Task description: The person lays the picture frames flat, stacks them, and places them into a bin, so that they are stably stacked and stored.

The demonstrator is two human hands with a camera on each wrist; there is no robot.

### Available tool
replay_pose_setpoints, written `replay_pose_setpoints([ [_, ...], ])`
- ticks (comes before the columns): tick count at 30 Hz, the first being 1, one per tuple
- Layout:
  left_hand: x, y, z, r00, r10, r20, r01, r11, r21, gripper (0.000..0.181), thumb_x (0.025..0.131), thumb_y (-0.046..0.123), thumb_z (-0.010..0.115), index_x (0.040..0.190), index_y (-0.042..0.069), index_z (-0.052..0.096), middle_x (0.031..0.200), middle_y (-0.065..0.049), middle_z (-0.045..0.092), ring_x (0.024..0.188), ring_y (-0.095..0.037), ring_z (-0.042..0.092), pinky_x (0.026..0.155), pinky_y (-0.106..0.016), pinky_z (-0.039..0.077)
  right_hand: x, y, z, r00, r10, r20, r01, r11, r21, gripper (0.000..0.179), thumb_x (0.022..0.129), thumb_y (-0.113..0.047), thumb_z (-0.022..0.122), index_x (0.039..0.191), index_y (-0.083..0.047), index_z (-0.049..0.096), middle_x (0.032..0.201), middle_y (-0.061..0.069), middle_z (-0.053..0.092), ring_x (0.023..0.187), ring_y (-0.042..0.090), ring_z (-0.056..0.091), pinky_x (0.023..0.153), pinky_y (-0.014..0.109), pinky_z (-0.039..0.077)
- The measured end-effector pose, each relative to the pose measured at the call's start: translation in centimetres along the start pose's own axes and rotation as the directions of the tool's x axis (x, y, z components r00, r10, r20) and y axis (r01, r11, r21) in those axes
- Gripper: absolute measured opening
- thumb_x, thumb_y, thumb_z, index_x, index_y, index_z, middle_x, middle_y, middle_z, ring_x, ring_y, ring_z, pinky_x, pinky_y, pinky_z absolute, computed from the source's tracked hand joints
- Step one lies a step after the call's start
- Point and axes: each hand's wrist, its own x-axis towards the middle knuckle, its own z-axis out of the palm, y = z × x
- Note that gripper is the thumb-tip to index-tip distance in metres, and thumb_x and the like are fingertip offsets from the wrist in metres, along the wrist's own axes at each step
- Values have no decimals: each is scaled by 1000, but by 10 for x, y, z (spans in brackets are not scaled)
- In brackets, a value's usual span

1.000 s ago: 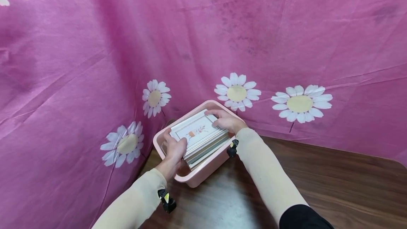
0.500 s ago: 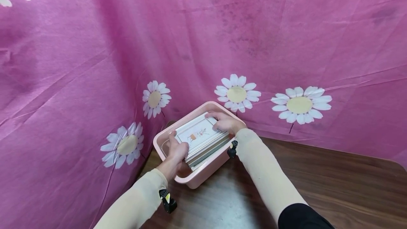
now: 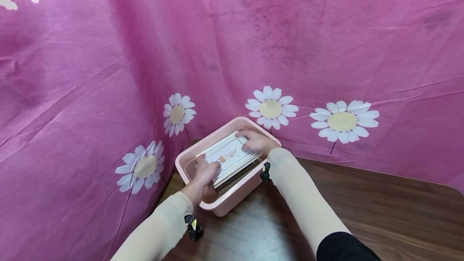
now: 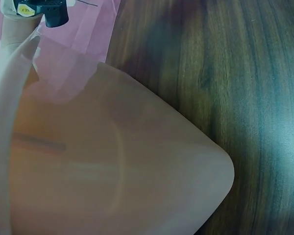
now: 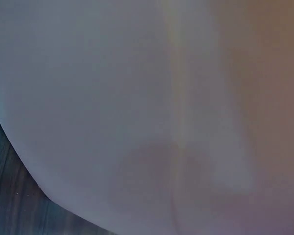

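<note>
In the head view a white picture frame (image 3: 235,163), printed with an orange animal and a leafy sprig, lies tilted inside a pink plastic bin (image 3: 236,199). My left hand (image 3: 204,175) grips its near-left end, thumb on top. At the opposite end my right hand (image 3: 258,142) holds it, with the thumb and a finger over its border; the fingers beneath are hidden. A brown, rough-looking strip (image 3: 237,178) shows under the frame's front edge. The bin's wall (image 4: 152,166) fills much of the left wrist view, and its blurred wall (image 5: 88,98) covers most of the right wrist view.
The bin stands on a dark wooden tabletop (image 3: 362,196), close to the corner of a pink cloth (image 3: 217,51) printed with daisies. The cloth hangs behind and to the left of it. Black wrist cameras sit on both sleeves.
Both hands have lowered the picture frame deeper into the bin and shifted it slightly right. The layered edges visible beneath it earlier have mostly gone from sight.
</note>
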Motion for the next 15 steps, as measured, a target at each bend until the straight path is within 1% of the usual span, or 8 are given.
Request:
replay_pose_setpoints([
  [2,1,1,1,1000,-2,-3,3,998,69,95,79,3,67,164,-3,25,105,-19,53,69,-17,55,62,-25,49,0,-1,0,1000,-3,2,3,1000,-10,68,94,-4,65,160,-5,49,177,13,31,152,30,40,129,46,33],
  [3,1,1,1,1000,0,-6,1,995,98,94,81,5,68,164,-4,26,114,-24,56,83,-23,60,76,-30,54,0,-1,-1,1000,-7,3,7,1000,-10,67,95,-5,65,160,-4,49,177,14,32,154,31,39,131,47,31],
  [4,1,1,2,1000,1,-9,0,992,124,93,81,8,69,163,-4,27,127,-28,52,101,-29,60,92,-36,54,0,-1,-1,1000,-2,7,2,1000,-4,67,96,-6,65,161,-4,48,176,14,33,156,31,38,132,48,31],
  [6,2,0,3,1000,10,-10,-8,990,143,90,83,10,69,162,-5,28,149,-33,41,131,-38,49,118,-48,42,0,-2,-1,1000,20,15,-20,1000,17,68,98,-9,65,162,-4,45,175,16,35,160,33,36,133,50,29],
  [7,2,0,4,1000,14,-11,-13,989,145,89,83,10,68,161,-5,28,157,-34,35,141,-41,41,126,-52,33,0,-2,-1,999,25,20,-26,999,23,68,99,-10,65,163,-3,44,175,17,35,161,34,34,134,51,28],
  [10,2,0,5,999,32,-17,-30,991,129,87,84,9,67,161,-5,29,164,-34,29,152,-45,33,133,-56,24,0,-3,-1,998,60,29,-61,997,51,68,102,-14,63,166,-5,39,175,16,36,164,34,30,135,52,26],
  [12,2,1,4,999,44,-17,-41,991,128,89,84,9,66,162,-5,27,166,-33,26,153,-45,31,134,-55,22,1,-3,0,999,46,18,-47,997,67,66,104,-14,61,166,-5,40,174,16,38,164,34,31,135,51,26],
  [15,3,5,-2,998,64,-3,-63,991,116,90,85,10,66,163,-4,26,167,-32,26,155,-45,30,133,-55,23,2,-6,0,1000,3,-31,0,997,81,59,106,-12,57,163,-4,45,170,17,45,161,35,37,133,51,30],
])
